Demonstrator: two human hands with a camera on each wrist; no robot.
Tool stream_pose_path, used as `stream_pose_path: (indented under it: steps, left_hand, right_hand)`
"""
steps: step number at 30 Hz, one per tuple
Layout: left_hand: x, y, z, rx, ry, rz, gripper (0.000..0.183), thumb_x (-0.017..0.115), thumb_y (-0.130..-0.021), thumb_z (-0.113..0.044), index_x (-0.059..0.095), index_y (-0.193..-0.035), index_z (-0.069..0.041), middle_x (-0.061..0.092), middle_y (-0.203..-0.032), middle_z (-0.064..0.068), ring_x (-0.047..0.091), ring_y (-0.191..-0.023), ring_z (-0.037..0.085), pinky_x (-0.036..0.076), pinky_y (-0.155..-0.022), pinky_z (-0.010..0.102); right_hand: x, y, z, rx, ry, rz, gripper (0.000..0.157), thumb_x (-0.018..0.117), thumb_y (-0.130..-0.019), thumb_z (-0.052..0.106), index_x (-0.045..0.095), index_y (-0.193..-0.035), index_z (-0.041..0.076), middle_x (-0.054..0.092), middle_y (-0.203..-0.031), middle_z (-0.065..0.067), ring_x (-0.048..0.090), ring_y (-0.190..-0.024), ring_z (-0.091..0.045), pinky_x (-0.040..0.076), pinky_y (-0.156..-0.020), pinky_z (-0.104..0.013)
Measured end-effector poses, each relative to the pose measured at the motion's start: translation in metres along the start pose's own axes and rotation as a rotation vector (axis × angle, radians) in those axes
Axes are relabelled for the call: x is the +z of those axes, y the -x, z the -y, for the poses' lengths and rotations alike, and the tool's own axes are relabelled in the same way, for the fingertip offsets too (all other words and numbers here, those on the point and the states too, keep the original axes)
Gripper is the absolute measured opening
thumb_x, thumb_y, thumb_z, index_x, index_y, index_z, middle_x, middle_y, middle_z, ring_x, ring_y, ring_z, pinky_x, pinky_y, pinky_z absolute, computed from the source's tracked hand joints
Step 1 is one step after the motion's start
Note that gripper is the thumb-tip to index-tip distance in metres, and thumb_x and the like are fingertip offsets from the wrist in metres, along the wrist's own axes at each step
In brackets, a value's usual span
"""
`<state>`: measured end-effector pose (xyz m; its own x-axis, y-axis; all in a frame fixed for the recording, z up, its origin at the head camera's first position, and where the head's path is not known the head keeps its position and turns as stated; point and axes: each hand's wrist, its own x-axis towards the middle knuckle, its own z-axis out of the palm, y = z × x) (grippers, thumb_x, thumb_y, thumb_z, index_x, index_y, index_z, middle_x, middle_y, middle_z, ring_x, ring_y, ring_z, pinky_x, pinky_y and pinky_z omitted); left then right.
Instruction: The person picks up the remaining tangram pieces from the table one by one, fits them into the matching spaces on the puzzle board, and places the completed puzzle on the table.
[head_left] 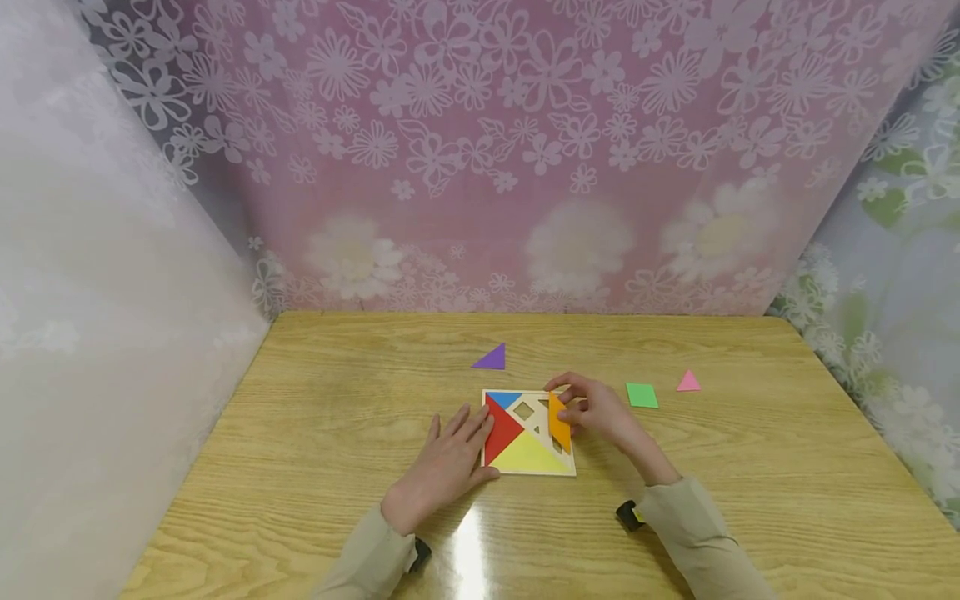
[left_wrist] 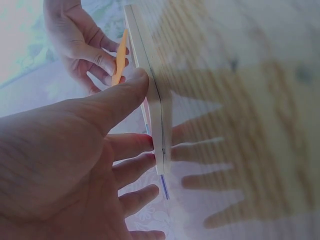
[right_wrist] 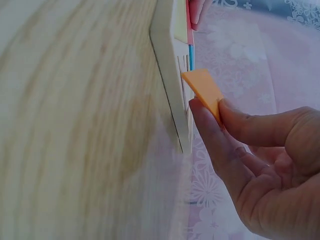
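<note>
A wooden tangram board (head_left: 542,418) lies flat on the table, with a red triangle (head_left: 501,430), a yellow triangle (head_left: 531,458) and a blue triangle (head_left: 502,399) in it. My left hand (head_left: 442,464) rests against the board's left side with spread, fairly straight fingers; some fingertips touch its edge. In the left wrist view, the thumb lies on the near edge. My right hand (head_left: 606,414) pinches an orange parallelogram piece (head_left: 557,425) between thumb and fingers, tilted over the board's right part. The right wrist view shows this orange piece (right_wrist: 205,87) partly raised off the board.
Behind the board lies a purple triangle (head_left: 493,358). To the right of the right hand are a green square (head_left: 642,396) and a small pink triangle (head_left: 688,382). Floral cloth (head_left: 480,208) hangs behind the wooden table (head_left: 337,392) and at both sides.
</note>
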<state>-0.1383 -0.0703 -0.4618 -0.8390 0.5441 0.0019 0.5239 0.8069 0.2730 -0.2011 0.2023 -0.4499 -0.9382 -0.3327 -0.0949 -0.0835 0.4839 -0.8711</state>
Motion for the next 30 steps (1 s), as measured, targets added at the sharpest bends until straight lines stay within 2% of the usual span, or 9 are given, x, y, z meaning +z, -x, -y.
stream_pose_path:
  steps: [5,9,13,21,30]
  left_hand:
    - [-0.0009,-0.0005,0.0004,0.0,-0.001,0.0,0.075,0.064,-0.097,-0.046,0.043,-0.154,-0.003,0.035,-0.163,0.01,0.029,-0.15,0.037,0.025,-0.114,0.068]
    - [-0.0015,-0.0007,0.0004,-0.001,0.0,0.005,0.075,0.064,-0.097,-0.046,0.042,-0.154,-0.003,0.035,-0.163,0.01,0.028,-0.151,0.037,0.025,-0.114,0.068]
    - [-0.0023,-0.0007,-0.0001,-0.004,0.006,0.007,0.074,0.064,-0.097,-0.046,0.042,-0.154,-0.003,0.034,-0.163,0.01,0.028,-0.151,0.037,0.025,-0.115,0.068]
    - [-0.0026,-0.0005,-0.0002,-0.008,0.012,0.01,0.075,0.064,-0.097,-0.045,0.042,-0.154,-0.003,0.034,-0.163,0.01,0.027,-0.151,0.037,0.024,-0.115,0.068]
    - [-0.0024,-0.0005,0.0001,-0.005,0.006,0.009,0.075,0.064,-0.097,-0.046,0.041,-0.155,-0.004,0.034,-0.163,0.01,0.026,-0.152,0.037,0.024,-0.115,0.067]
  right_hand:
    - [-0.0006,-0.0009,-0.0008,-0.01,0.003,0.025,0.036,0.069,-0.09,-0.009,0.062,-0.126,-0.004,0.062,-0.1,-0.02,0.062,-0.069,-0.025,0.059,-0.063,-0.036]
    - [-0.0003,-0.0011,-0.0007,-0.037,0.084,0.037,0.035,0.074,-0.086,-0.008,0.067,-0.119,-0.003,0.066,-0.098,-0.018,0.063,-0.07,-0.022,0.057,-0.063,-0.031]
    - [0.0004,0.0004,-0.0005,-0.048,0.159,0.049,0.033,0.076,-0.083,-0.007,0.07,-0.115,-0.001,0.067,-0.098,-0.014,0.062,-0.078,-0.019,0.053,-0.066,-0.028]
    - [0.0038,0.002,-0.0006,-0.096,0.218,0.061,0.033,0.077,-0.082,-0.007,0.071,-0.115,-0.002,0.067,-0.097,-0.012,0.062,-0.082,-0.02,0.053,-0.071,-0.028]
    - [0.0066,0.0026,0.002,-0.111,0.326,0.067,0.033,0.078,-0.084,-0.003,0.073,-0.116,-0.001,0.065,-0.095,-0.007,0.054,-0.076,-0.013,0.046,-0.064,-0.024]
